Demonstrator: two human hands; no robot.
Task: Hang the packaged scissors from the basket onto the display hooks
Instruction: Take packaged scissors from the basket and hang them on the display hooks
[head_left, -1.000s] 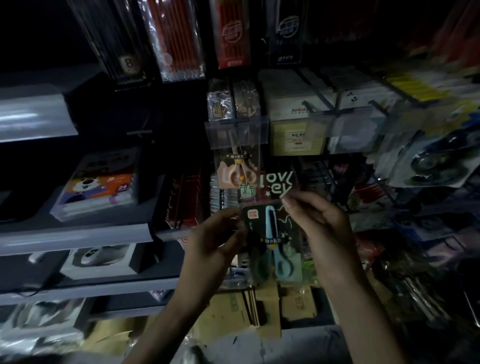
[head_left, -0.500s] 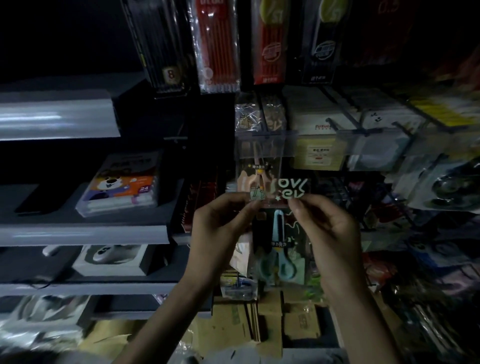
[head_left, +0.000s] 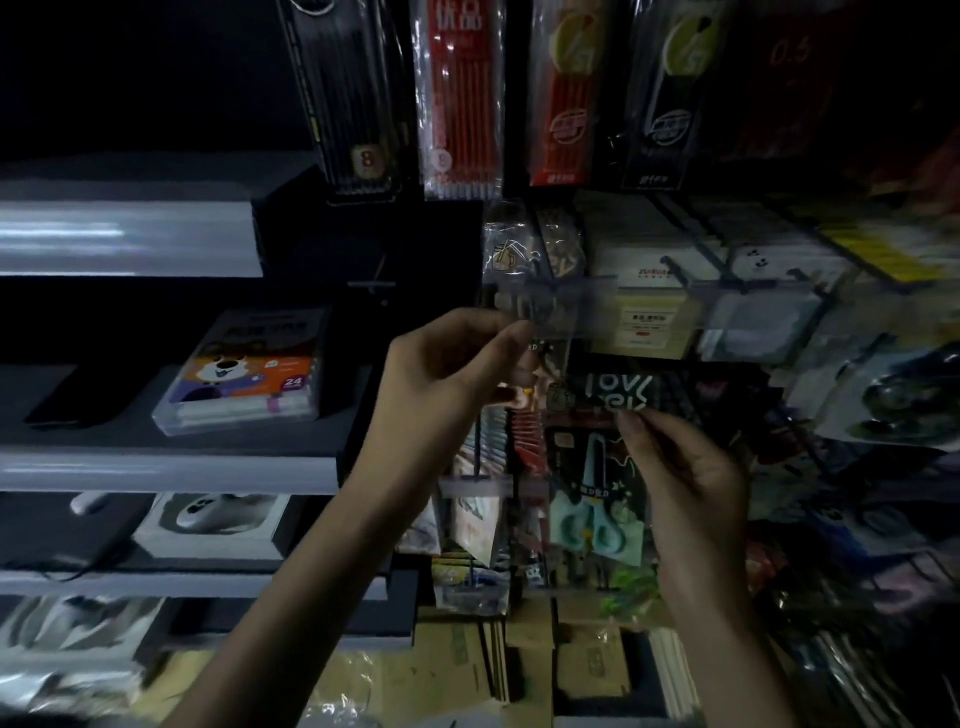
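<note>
dim stationery shop, shelves on the left, crowded hooks on the right. one packaged scissors (head_left: 597, 499), teal-handled, hangs from the right grip (head_left: 691, 483), which pinches its top edge just below the clear label flap (head_left: 550, 306) at a hook's tip. the left grip (head_left: 447, 379) pinches that flap's left end. the pack looks light, stiff card under slippery film, and is best held by the header beside its hang hole, which i cannot see. at least four pencil packs (head_left: 462, 104) hang above. no basket is in view.

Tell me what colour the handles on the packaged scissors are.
Pale mint green. The scissors show in the head view, the only one, though dimly lit.
</note>
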